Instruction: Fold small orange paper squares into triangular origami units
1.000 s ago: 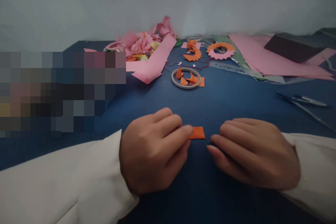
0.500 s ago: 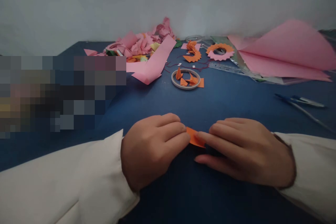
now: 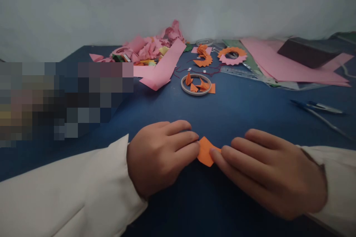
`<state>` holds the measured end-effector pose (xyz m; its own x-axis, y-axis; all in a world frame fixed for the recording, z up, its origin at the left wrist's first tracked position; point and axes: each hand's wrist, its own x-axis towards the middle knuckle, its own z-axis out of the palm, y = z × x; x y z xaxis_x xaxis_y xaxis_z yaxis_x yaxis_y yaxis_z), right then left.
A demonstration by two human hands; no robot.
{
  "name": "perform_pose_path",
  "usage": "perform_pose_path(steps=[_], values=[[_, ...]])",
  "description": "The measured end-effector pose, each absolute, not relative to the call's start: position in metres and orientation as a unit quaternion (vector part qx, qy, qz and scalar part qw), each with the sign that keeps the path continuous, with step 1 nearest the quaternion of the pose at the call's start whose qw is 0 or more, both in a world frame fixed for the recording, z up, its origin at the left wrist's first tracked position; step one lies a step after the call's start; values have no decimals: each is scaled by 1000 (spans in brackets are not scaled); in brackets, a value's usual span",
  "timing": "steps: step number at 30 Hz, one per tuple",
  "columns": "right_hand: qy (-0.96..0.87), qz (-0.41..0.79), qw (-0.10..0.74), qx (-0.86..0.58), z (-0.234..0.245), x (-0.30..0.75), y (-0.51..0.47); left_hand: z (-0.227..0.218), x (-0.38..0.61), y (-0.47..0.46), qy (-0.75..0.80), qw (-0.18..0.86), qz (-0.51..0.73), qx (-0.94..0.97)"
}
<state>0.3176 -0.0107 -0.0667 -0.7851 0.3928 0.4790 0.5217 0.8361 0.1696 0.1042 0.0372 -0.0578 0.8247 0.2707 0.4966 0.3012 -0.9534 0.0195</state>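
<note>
A person's two hands in white sleeves meet low in the middle of a dark blue table (image 3: 236, 114), seen from the head camera. Between them is a small orange paper (image 3: 205, 151), a folded piece turned like a diamond, lying just above or on the table surface. The left hand (image 3: 161, 155) is curled, its fingertips closed on the paper's left edge. The right hand (image 3: 267, 174) lies flatter, fingers together, with the index fingertip on the paper's right corner. Its thumb is hidden, so it is unclear whether this hand pinches or only presses. The piece is tiny against the fingers, and most of it is covered. A crease made here could land crooked, because the person can barely see the edges being lined up. The hold sits only on the outer edges, so the paper could slip or spring open if either hand eases. A hard pull from both sides could tear it. Farther back sits a tape ring (image 3: 197, 84) holding a few folded orange pieces (image 3: 198, 86). Near it are a long pink strip (image 3: 164, 68), a heap of pink scraps (image 3: 150, 46) and an orange and pink toothed ring (image 3: 232, 54). Pink sheets (image 3: 280, 64) under a dark block (image 3: 308, 52) lie to the right, with a slim metal tool (image 3: 319, 108) in front. A wide sleeve movement could sweep the loose pieces out of the ring, though they are well apart from the hands now.
</note>
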Motion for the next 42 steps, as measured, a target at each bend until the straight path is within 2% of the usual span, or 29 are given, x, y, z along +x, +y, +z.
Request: perform_pose_path(steps=[4, 9, 14, 20, 31, 38, 42], values=[[-945, -104, 208, -228, -65, 317, -5, -57, 103, 36, -148, 2, -214, -966], [-934, -18, 243, -260, -72, 317, 4, -53, 103, 33, -148, 23, -197, -969], [-907, 99, 247, -328, -74, 317, 4, -54, 105, 34, -161, 27, -229, -959], [-893, 142, 246, -348, -72, 319, 5, -53, 107, 33, -152, 51, -242, -957], [-889, 82, 249, -375, -75, 316, 6, -57, 106, 27, -121, 114, -182, -969], [-908, -76, 264, -317, -73, 319, 0, -58, 104, 28, -117, 108, -167, -973], [-913, -78, 257, -306, -73, 319, -1, -58, 105, 27, -126, 110, -168, -971]])
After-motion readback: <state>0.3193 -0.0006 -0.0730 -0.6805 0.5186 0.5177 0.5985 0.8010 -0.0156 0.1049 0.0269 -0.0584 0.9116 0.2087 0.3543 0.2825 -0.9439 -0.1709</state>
